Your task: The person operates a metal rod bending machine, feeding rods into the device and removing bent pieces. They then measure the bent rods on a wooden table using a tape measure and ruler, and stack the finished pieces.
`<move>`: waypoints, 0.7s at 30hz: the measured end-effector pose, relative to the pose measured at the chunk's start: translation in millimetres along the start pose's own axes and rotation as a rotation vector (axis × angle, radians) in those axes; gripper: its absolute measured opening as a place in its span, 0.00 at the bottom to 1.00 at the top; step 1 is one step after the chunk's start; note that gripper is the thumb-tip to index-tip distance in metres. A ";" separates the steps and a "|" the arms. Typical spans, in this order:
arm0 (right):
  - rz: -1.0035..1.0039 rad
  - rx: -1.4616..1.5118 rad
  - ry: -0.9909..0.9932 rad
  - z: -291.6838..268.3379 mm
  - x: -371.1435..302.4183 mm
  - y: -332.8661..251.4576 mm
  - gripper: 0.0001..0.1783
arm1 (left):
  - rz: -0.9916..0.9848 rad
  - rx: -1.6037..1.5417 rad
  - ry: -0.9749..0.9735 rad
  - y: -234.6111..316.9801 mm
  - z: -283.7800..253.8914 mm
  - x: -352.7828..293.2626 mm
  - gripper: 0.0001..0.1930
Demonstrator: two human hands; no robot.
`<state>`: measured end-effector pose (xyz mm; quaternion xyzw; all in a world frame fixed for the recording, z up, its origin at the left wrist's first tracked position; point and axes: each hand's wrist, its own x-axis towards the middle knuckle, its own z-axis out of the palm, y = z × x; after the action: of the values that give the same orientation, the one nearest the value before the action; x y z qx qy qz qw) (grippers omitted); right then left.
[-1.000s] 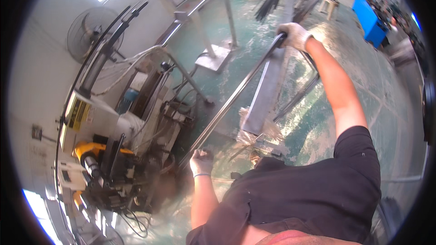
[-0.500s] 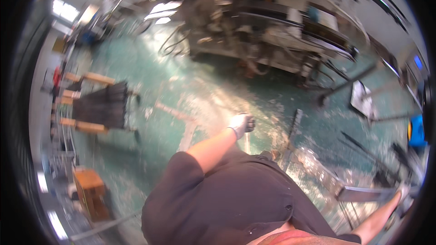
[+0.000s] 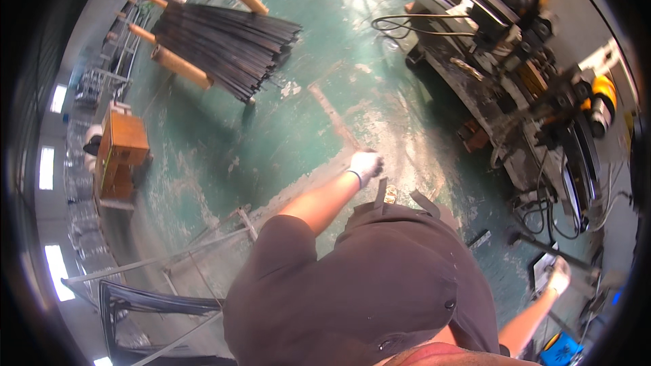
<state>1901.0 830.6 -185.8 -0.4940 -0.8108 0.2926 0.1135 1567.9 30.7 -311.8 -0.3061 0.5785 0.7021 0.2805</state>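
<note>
Dark bars (image 3: 220, 44) lie between brown posts (image 3: 182, 66) — likely so none slide off; left hand (image 3: 367, 166) loosely fisted, empty — can't tell your right hand's (image 3: 559, 276) grip.

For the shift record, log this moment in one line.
Left hand: gloved, nothing visible held; Right hand: gloved, out sideways; Dark bars: side by side

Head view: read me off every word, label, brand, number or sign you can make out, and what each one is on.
None can be read.
Blue box: dark marking, too small to make out.
Machine with yellow parts: no legible lettering.
Dark bars: no lettering visible.
Wooden cabinet: no lettering visible.
Left hand and right hand: no lettering visible on the white gloves.
</note>
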 end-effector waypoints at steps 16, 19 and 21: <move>-0.555 -0.630 -0.862 651.4 -162.2 -472.5 0.33 | -0.016 -0.043 0.265 90.8 -224.5 37.9 0.14; -0.780 -0.589 -0.896 727.2 -229.6 -610.1 0.37 | 0.076 -0.143 0.409 159.6 -255.0 29.7 0.16; -0.941 -0.529 -0.977 764.4 -280.6 -694.7 0.38 | 0.341 0.097 0.606 166.3 -302.0 45.1 0.17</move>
<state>1165.4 73.4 -362.5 0.0832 -0.9391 0.1940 -0.2710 1445.8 -293.5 -282.5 -0.3857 0.7112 0.5876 -0.0111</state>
